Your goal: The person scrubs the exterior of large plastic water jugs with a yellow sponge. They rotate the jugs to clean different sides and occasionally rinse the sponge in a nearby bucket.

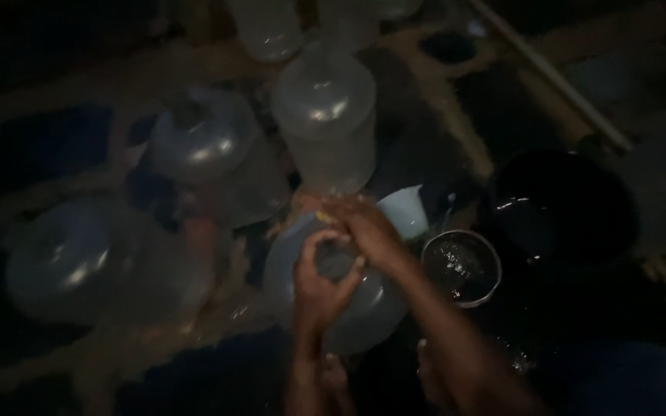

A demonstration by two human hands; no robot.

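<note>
Dimly, at the far left, a big clear water jug [71, 262] lies on the patterned floor, with another jug [202, 146] behind it and a third jug [325, 115] standing farther back near the middle. Near centre sits the jug in hand [325, 300], its neck up. The left hand [319, 281] curls its fingers around that neck, gripping it. Just beyond, the right hand [364, 227] lies over the mouth, fingers pressed together; whether it pinches something small I cannot tell. A pale cup [406, 212] sits just right of it, then a round metal bowl [462, 268] of water, then a large dark basin [560, 208]. Holding the neck steady and upright seems wise, since wet plastic slips easily.
</note>
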